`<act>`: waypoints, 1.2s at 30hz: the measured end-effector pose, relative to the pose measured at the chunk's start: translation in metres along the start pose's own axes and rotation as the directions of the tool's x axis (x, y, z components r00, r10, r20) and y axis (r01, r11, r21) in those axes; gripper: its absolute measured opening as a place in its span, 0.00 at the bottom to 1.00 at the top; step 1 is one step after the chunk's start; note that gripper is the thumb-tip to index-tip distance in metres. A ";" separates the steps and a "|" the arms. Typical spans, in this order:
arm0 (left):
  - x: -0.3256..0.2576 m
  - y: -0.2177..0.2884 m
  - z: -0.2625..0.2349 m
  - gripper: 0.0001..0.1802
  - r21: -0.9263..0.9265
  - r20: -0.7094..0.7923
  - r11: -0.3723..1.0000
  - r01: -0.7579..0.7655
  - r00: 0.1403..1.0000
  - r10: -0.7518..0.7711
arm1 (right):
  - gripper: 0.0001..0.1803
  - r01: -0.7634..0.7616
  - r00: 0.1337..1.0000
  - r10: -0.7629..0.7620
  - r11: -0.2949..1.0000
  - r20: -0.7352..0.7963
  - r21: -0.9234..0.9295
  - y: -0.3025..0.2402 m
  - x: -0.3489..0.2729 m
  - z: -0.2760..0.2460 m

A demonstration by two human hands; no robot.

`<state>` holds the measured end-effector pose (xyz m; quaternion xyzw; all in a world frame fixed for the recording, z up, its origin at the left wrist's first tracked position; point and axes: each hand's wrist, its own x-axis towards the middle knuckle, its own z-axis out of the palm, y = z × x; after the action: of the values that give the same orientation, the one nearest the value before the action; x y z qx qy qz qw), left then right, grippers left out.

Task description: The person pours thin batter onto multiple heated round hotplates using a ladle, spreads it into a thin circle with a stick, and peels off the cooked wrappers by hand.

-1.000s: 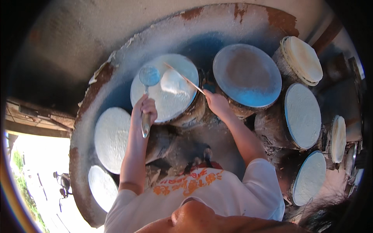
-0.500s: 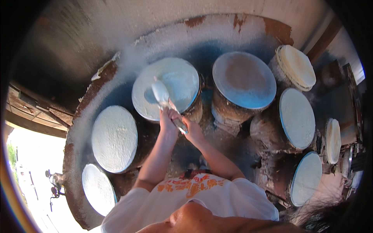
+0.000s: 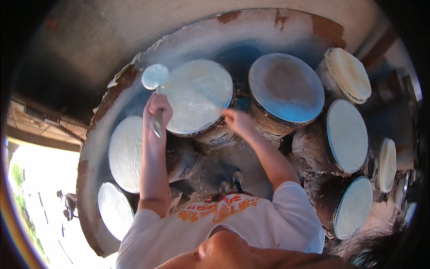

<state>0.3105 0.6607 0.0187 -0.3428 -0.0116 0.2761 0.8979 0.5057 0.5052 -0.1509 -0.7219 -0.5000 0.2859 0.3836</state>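
Observation:
My left hand is closed round the handle of a metal ladle. Its round bowl, coated in pale liquid, is raised beside the left rim of a round griddle. A pale wet batter layer covers that griddle. My right hand has its fingers closed at the griddle's right edge, on a thin spreader lying across the batter; motion blurs it, and its exact shape is unclear. Farther right is another round griddle, bare and dark in the middle.
Drum-like stoves surround me. White rounds cover the left griddle, lower left griddle, right griddle and lower right griddle. A stack of pale flatbreads sits at the far right. A curved, batter-spattered ledge runs behind the stoves.
My hands have moved apart. The ladle has left the griddle's middle and gone up to its left rim. My right hand has moved up and right, with the spreader now across the spread batter.

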 end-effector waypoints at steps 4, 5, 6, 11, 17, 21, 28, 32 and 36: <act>-0.016 -0.073 -0.043 0.13 0.883 0.205 0.416 -0.217 0.976 0.073 | 0.19 0.094 0.995 -0.098 0.990 0.035 0.105 0.006 -0.122 0.009; -0.017 -0.077 -0.044 0.23 0.898 0.193 0.417 -0.139 0.977 -0.091 | 0.18 -0.065 0.989 0.051 0.993 0.136 0.100 0.002 -0.145 -0.005; -0.001 -0.093 -0.043 0.23 0.864 0.088 0.501 0.050 0.965 -0.247 | 0.19 -0.008 0.993 0.031 0.980 -0.115 0.199 0.022 -0.161 -0.022; 0.116 -0.197 -0.099 0.16 0.124 -0.243 0.533 0.837 0.546 -0.802 | 0.28 -0.172 0.537 0.558 0.807 -0.633 0.566 0.077 -0.194 -0.157; 0.217 -0.224 -0.240 0.15 0.091 -0.558 0.540 0.837 0.492 -0.669 | 0.24 0.036 0.351 0.653 0.706 -0.671 0.707 0.159 -0.154 -0.154; 0.245 -0.228 -0.284 0.05 0.350 -0.660 0.537 0.767 0.609 -0.440 | 0.22 0.040 0.241 0.641 0.744 -0.729 0.667 0.153 -0.139 -0.135; 0.299 -0.247 -0.278 0.17 0.879 -0.476 -0.106 0.465 0.867 -0.147 | 0.25 -0.430 0.430 0.232 0.902 -0.873 0.028 0.127 -0.144 -0.188; 0.323 -0.230 -0.278 0.27 0.878 -0.352 -0.380 0.290 0.931 -0.103 | 0.23 -0.407 0.540 0.238 0.913 -0.807 -0.004 0.122 -0.095 -0.200; 0.320 -0.204 -0.249 0.32 0.841 -0.208 -0.507 0.189 0.978 0.019 | 0.23 -0.443 0.475 0.299 0.894 -0.827 0.069 0.141 -0.113 -0.220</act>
<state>0.7335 0.5454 -0.0992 0.5911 0.2574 0.0480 0.7629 0.7139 0.3108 -0.1468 -0.8883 -0.1152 -0.0459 0.4422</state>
